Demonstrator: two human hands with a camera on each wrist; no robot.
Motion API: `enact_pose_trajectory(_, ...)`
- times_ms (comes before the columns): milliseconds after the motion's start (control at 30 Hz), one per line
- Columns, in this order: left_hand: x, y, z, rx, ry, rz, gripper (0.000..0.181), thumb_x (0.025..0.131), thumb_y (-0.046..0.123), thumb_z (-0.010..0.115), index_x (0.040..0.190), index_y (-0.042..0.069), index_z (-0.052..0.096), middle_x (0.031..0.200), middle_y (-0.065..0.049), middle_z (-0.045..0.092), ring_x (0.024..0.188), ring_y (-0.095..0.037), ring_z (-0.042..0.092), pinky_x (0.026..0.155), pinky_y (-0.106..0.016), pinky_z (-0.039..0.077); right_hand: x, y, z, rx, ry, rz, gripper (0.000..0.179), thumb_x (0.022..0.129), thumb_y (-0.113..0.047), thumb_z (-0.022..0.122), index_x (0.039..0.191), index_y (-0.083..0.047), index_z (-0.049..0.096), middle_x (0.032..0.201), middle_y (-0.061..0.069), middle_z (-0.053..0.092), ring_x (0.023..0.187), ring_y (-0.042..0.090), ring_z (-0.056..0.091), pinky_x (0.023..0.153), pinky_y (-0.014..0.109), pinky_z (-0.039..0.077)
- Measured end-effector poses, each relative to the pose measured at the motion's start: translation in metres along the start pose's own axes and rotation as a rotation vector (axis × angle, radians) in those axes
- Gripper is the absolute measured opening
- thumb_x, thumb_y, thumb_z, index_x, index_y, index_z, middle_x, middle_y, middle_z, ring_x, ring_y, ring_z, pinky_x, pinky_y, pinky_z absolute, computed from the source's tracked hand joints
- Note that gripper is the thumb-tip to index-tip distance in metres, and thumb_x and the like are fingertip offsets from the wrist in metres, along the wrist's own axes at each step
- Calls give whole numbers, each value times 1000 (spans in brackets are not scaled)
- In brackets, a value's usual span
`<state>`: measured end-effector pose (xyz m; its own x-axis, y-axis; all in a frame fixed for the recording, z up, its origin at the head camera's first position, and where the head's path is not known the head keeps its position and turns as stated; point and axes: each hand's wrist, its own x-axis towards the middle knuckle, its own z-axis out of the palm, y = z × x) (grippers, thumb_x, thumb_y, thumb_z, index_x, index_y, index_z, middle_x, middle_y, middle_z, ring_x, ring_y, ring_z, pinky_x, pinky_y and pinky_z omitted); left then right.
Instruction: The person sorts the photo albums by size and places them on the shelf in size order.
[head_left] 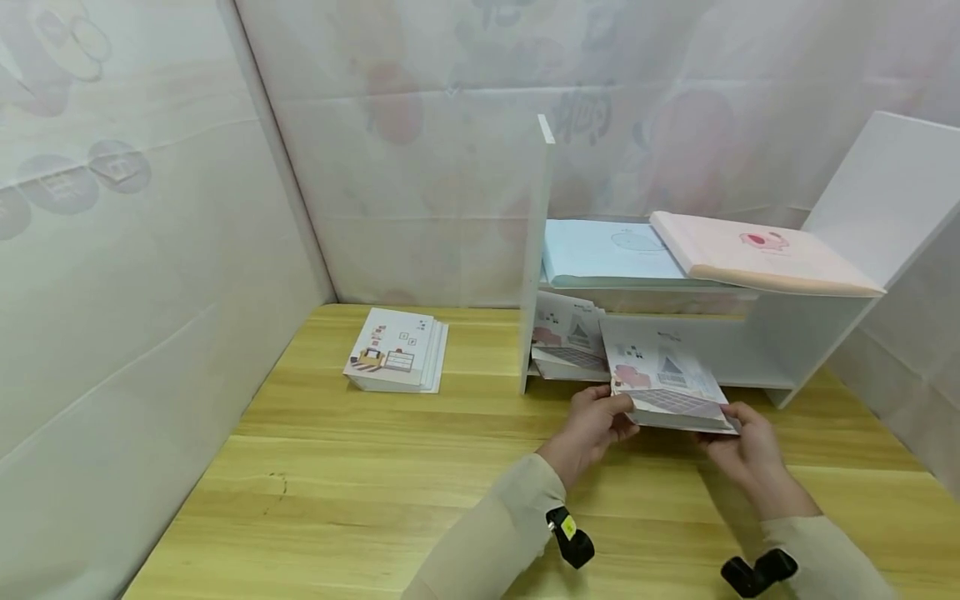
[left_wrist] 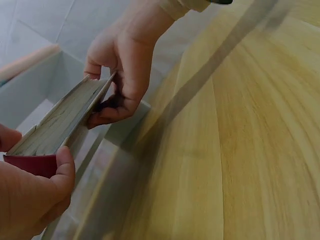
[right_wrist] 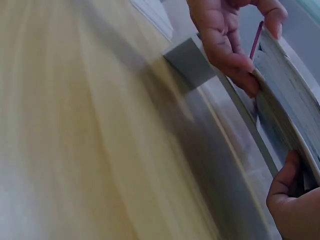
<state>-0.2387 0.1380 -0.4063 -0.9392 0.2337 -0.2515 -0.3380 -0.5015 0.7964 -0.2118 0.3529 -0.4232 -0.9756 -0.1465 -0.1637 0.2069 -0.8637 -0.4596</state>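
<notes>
Both hands hold a thick white book [head_left: 663,367] at the front of the lower shelf, its cover printed with a pink figure and a grey grid. My left hand [head_left: 588,425] grips the near left corner, thumb on top and fingers beneath. At the near right corner, my right hand [head_left: 750,454] pinches the edge. The page block [left_wrist: 65,120] shows between the two hands in the left wrist view. Just left of it, more books with a similar cover [head_left: 567,333] lie on the lower shelf [head_left: 738,358], partly behind the side panel.
A white desktop shelf with a tall left panel [head_left: 536,250] and a slanting right panel [head_left: 877,200] stands on the wooden table [head_left: 337,475]. A blue book [head_left: 607,250] and a pink book [head_left: 765,250] lie on its upper level. Further left sits a stack of books [head_left: 393,350].
</notes>
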Motion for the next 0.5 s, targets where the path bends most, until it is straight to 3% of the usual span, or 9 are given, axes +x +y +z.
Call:
enact_pose_trajectory(100, 6, -1, 2, -27, 7, 12, 22, 75, -8, 60, 96, -1, 58, 79, -11, 56, 57, -17, 52, 56, -29, 50, 7, -1, 0, 56, -11, 7, 60, 101, -9, 27, 144, -31, -9, 111, 12, 45, 102, 25, 50, 94, 38, 36)
enact_pose_trajectory(233, 12, -3, 4, -65, 35, 31, 13, 78, -6, 62, 90, -2, 60, 75, -9, 55, 59, -16, 52, 62, -31, 53, 15, 0, -2, 136, -16, 16, 42, 101, -9, 32, 139, -23, 19, 106, 16, 53, 107, 23, 52, 102, 34, 31)
enact_pose_trajectory(367, 17, -6, 7, -100, 84, 46, 4, 80, -3, 65, 83, -2, 62, 72, -7, 55, 61, -15, 52, 69, -34, 54, 21, 1, 2, 198, 62, 18, 50, 101, -12, 40, 140, -33, 17, 112, 8, 52, 120, 11, 41, 107, 26, 18)
enact_pose_trajectory(433, 19, -7, 8, -106, 101, 51, 5, 80, -2, 67, 82, -1, 62, 74, -7, 56, 63, -15, 52, 71, -34, 54, 22, 1, 6, 184, 136, 20, 53, 100, -15, 42, 140, -37, 15, 113, 2, 49, 119, 8, 40, 106, 26, 23)
enact_pose_trajectory(500, 20, -9, 10, -112, 125, 53, 7, 80, -1, 69, 81, 0, 62, 77, -8, 57, 64, -16, 54, 71, -34, 54, 23, -1, 12, 105, 236, 29, 37, 99, -20, 44, 131, -33, 32, 109, 1, 46, 107, 12, 48, 96, 29, 38)
